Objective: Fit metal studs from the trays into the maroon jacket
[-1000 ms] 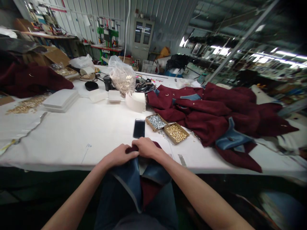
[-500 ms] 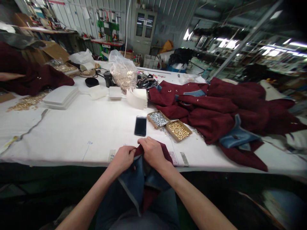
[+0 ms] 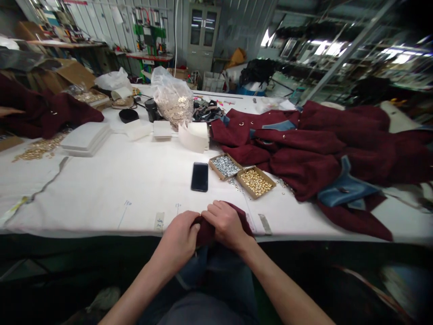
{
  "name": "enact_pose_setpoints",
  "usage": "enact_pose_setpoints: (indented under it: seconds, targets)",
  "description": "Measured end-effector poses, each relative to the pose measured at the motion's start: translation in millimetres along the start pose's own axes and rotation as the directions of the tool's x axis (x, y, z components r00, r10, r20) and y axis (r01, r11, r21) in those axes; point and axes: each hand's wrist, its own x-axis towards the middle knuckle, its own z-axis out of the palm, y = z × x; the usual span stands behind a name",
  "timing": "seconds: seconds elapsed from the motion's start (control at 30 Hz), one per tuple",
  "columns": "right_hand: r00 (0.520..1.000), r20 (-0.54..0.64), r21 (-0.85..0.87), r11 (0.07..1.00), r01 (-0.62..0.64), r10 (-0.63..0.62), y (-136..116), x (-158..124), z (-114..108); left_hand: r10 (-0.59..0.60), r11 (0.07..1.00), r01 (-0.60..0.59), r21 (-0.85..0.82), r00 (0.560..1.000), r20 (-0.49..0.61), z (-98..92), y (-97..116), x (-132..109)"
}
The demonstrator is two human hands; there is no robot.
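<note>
Both my hands grip a maroon garment piece (image 3: 206,231) at the table's front edge. My left hand (image 3: 181,232) pinches its left side between thumb and fingers. My right hand (image 3: 223,222) is closed over the upper part, its fingertips close to the left ones. Part of the cloth shows to the right of my right hand, and the lower part hangs toward my lap. Just beyond the hands lies a black phone (image 3: 199,177). Beside it are a small box of silver metal pieces (image 3: 225,166) and a box of gold metal pieces (image 3: 256,182).
Maroon garments with blue lining (image 3: 304,149) are heaped along the right. A white paper stack (image 3: 86,139), a plastic bag of small pieces (image 3: 174,101) and loose gold pieces (image 3: 37,148) lie on the white table (image 3: 111,185). Another person's hand (image 3: 11,111) is at far left.
The hands have lowered slightly toward me and turned the cloth. Its blue lining, plain between the arms before, is now mostly hidden, with the maroon side showing between the hands.
</note>
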Motion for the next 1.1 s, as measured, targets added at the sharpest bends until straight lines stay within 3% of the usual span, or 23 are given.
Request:
enact_pose_setpoints:
  seconds: [0.13, 0.2, 0.33, 0.43, 0.6, 0.83, 0.93, 1.1]
  targets:
    - [0.966, -0.245, -0.068, 0.995, 0.068, -0.083, -12.6, -30.6, -24.8, -0.076, 0.935, 0.104, -0.340, 0.992, 0.096, -37.8, 15.6, -9.6]
    - [0.939, -0.325, -0.098, 0.991, 0.086, -0.114, -13.3, -42.8, -34.2, -0.124, 0.896, 0.151, -0.417, 0.988, 0.092, -60.8, 18.1, -4.9]
    - [0.905, -0.403, -0.100, 0.990, 0.104, -0.136, -10.0, -61.8, -43.5, -0.160, 0.937, 0.129, -0.325, 0.985, -0.071, -92.0, 19.6, 26.4]
    - [0.882, -0.466, -0.025, 0.997, 0.069, -0.073, -8.3, -75.9, -43.4, -0.129, 0.967, 0.117, -0.225, 0.991, -0.041, -90.6, 20.4, 63.0]
    - [0.792, -0.586, 0.154, 0.983, -0.099, 0.172, -7.5, -100.3, -45.3, 0.034, 0.991, -0.045, 0.123, 0.995, 0.091, -45.3, 22.5, 141.0]
    - [0.661, -0.663, 0.285, 0.935, -0.211, 0.351, -2.4, -122.3, -60.9, 0.188, 0.826, -0.251, 0.505, 0.967, 0.173, 31.8, 51.8, 248.7]
    - [0.579, -0.699, 0.355, 0.906, -0.230, 0.420, 6.2, -126.9, -67.5, 0.211, 0.741, -0.299, 0.601, 0.954, 0.214, 62.7, 71.4, 275.6]
    - [0.492, -0.728, 0.427, 0.877, -0.221, 0.478, 23.5, -130.9, -71.6, 0.223, 0.615, -0.451, 0.647, 0.886, 0.406, 131.3, 110.4, 295.6]
